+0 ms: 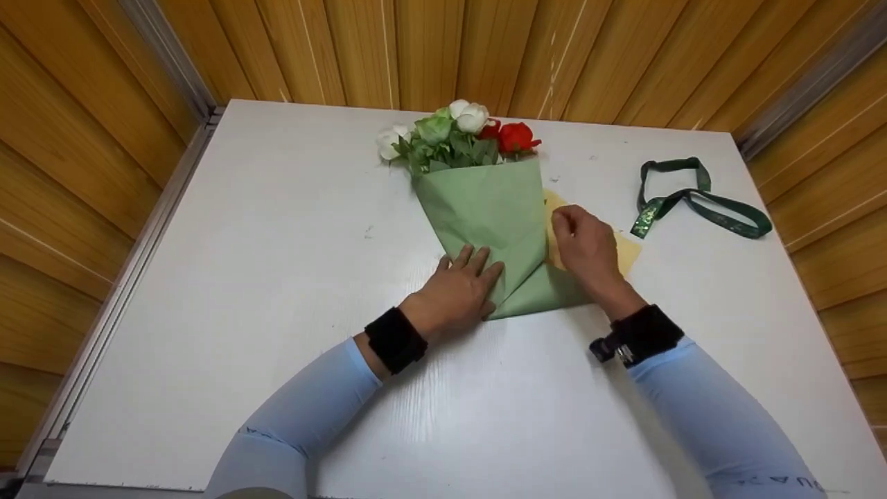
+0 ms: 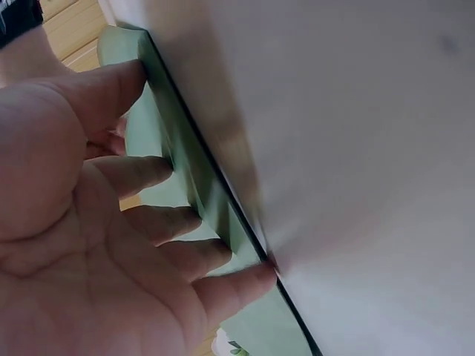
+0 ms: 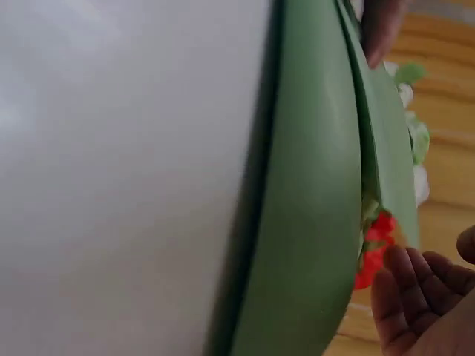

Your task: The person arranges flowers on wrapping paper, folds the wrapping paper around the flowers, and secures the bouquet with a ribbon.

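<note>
A bouquet of white, green and red flowers (image 1: 454,135) lies in green wrapping paper (image 1: 485,201) on the table. One side of the paper is folded over the stems, which are hidden. My left hand (image 1: 454,294) presses on the lower fold with its fingers spread; in the left wrist view its fingertips (image 2: 215,256) touch the green paper. On the other side, my right hand (image 1: 589,246) is over a tan part of the paper (image 1: 629,251). Its fingers bend loosely with nothing between them in the right wrist view, near the red flowers (image 3: 377,248).
A dark green ribbon (image 1: 727,215) lies looped on the white table (image 1: 242,242) at the right. Wood-look panels (image 1: 423,52) stand behind the table's far edge and along both sides.
</note>
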Tool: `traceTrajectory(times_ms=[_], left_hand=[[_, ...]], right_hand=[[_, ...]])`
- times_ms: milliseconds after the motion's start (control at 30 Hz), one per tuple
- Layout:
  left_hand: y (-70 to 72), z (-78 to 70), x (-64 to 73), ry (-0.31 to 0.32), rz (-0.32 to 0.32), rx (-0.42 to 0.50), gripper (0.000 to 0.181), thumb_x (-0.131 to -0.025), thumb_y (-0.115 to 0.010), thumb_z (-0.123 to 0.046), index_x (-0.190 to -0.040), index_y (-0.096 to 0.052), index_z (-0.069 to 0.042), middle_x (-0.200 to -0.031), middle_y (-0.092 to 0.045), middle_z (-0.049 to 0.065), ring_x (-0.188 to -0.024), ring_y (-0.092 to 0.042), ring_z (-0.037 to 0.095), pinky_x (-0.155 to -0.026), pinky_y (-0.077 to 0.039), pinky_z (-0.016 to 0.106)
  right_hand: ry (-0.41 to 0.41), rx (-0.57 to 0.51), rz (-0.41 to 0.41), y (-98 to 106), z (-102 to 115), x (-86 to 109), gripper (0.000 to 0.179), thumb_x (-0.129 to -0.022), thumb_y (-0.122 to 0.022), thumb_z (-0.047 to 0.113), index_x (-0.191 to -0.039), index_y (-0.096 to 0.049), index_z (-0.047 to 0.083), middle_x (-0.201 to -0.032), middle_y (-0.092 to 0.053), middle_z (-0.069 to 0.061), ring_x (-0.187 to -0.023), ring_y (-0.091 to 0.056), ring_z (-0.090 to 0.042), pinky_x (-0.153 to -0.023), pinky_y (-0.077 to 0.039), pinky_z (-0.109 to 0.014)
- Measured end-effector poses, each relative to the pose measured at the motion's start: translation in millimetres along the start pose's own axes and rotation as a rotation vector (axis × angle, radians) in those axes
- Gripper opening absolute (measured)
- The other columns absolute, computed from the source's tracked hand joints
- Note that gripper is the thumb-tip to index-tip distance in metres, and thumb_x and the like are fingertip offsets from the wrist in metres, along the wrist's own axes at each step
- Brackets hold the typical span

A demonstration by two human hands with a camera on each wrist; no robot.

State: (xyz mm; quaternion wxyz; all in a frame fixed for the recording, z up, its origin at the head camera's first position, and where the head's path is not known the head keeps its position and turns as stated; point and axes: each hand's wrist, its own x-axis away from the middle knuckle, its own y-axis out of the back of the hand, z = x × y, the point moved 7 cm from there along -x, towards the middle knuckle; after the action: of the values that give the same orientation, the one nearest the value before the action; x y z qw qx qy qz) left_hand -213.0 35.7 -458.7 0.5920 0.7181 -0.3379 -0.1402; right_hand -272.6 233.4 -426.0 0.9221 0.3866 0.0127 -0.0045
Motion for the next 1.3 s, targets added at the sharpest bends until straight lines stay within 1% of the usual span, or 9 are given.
traceTrajectory(times_ms=[133, 233, 400, 567, 733, 867, 1000, 1133, 1300], left_hand=[[-1.0, 0.2, 0.7, 0.015, 0.031, -0.022, 0.068, -0.109, -0.054, -0.044, -0.167, -0.032, -0.017, -0.174, -0.024, 0.016, -0.161, -0.02, 0.041, -0.123, -0.03, 0.063], [-2.2, 0.0, 1.1, 0.022, 0.049, -0.025, 0.068, -0.11, -0.053, -0.044, -0.167, -0.031, -0.016, -0.175, -0.022, 0.015, -0.162, -0.018, 0.04, -0.125, -0.029, 0.06], [-4.3, -6.3, 4.2, -0.01, 0.007, -0.115, 0.063, -0.111, -0.051, -0.042, -0.165, -0.037, -0.013, -0.174, -0.025, 0.015, -0.161, -0.021, 0.039, -0.125, -0.032, 0.057], [-8.3, -25.9, 22.3, -0.183, -0.059, -0.296, 0.047, -0.114, -0.044, -0.021, -0.159, -0.047, -0.01, -0.167, -0.042, 0.014, -0.156, -0.037, 0.033, -0.12, -0.041, 0.052], [-16.9, -34.2, 38.8, -0.251, -0.044, -0.343, 0.049, -0.113, -0.042, -0.014, -0.162, -0.042, -0.009, -0.166, -0.043, 0.011, -0.155, -0.039, 0.029, -0.12, -0.042, 0.048], [-21.1, -35.9, 41.6, -0.234, -0.03, -0.323, 0.05, -0.113, -0.041, -0.015, -0.163, -0.04, -0.008, -0.168, -0.04, 0.011, -0.157, -0.036, 0.029, -0.121, -0.041, 0.047], [-23.7, -39.0, 40.2, -0.234, -0.024, -0.323, 0.051, -0.113, -0.039, -0.016, -0.163, -0.038, -0.007, -0.169, -0.039, 0.012, -0.158, -0.035, 0.029, -0.121, -0.04, 0.047], [-23.3, -40.4, 40.8, -0.228, -0.039, -0.332, 0.051, -0.113, -0.04, -0.017, -0.163, -0.038, -0.008, -0.168, -0.039, 0.013, -0.157, -0.035, 0.029, -0.122, -0.04, 0.046], [-22.6, -41.5, 42.4, -0.242, -0.054, -0.32, 0.052, -0.112, -0.044, -0.017, -0.164, -0.04, -0.015, -0.168, -0.039, 0.013, -0.157, -0.036, 0.031, -0.121, -0.041, 0.048]], right_hand=[[0.417, 0.408, 0.043, -24, 28, 40.8, 0.036, -0.106, -0.062, 0.018, -0.135, -0.065, -0.004, -0.131, -0.067, -0.023, -0.121, -0.062, -0.041, -0.103, -0.051, -0.055], [0.537, 0.561, 0.205, -48, 25, 62.1, 0.052, -0.107, -0.061, 0.026, -0.148, -0.054, -0.006, -0.151, -0.056, -0.025, -0.14, -0.052, -0.044, -0.115, -0.042, -0.059], [0.409, 0.611, 0.435, -65, 0, 73.1, 0.069, -0.112, -0.046, 0.043, -0.164, -0.03, 0.0, -0.171, -0.029, -0.02, -0.16, -0.024, -0.041, -0.127, -0.02, -0.064], [0.364, 0.566, 0.505, -68, -9, 71.8, 0.072, -0.113, -0.041, 0.046, -0.167, -0.023, 0.002, -0.174, -0.021, -0.018, -0.163, -0.015, -0.038, -0.129, -0.014, -0.063], [0.409, 0.583, 0.464, -64, -5, 69.4, 0.069, -0.113, -0.043, 0.043, -0.166, -0.027, 0.001, -0.173, -0.026, -0.02, -0.162, -0.019, -0.039, -0.129, -0.016, -0.062], [0.537, 0.705, 0.266, -53, 9, 82.8, 0.06, -0.11, -0.055, 0.034, -0.158, -0.045, 0.0, -0.162, -0.046, -0.021, -0.153, -0.039, -0.039, -0.124, -0.029, -0.06], [0.67, 0.78, 0.095, -49, 28, 122.8, 0.049, -0.103, -0.067, 0.029, -0.141, -0.062, -0.002, -0.138, -0.066, -0.019, -0.128, -0.06, -0.038, -0.106, -0.049, -0.054], [0.638, 0.795, 0.156, -58, 27, 151.7, 0.054, -0.103, -0.065, 0.036, -0.139, -0.063, -0.004, -0.137, -0.067, -0.02, -0.128, -0.062, -0.037, -0.107, -0.049, -0.054], [0.54, 0.84, 0.298, -65, 9, 159.3, 0.065, -0.107, -0.058, 0.042, -0.15, -0.052, -0.006, -0.154, -0.055, -0.023, -0.146, -0.05, -0.037, -0.121, -0.036, -0.058]])
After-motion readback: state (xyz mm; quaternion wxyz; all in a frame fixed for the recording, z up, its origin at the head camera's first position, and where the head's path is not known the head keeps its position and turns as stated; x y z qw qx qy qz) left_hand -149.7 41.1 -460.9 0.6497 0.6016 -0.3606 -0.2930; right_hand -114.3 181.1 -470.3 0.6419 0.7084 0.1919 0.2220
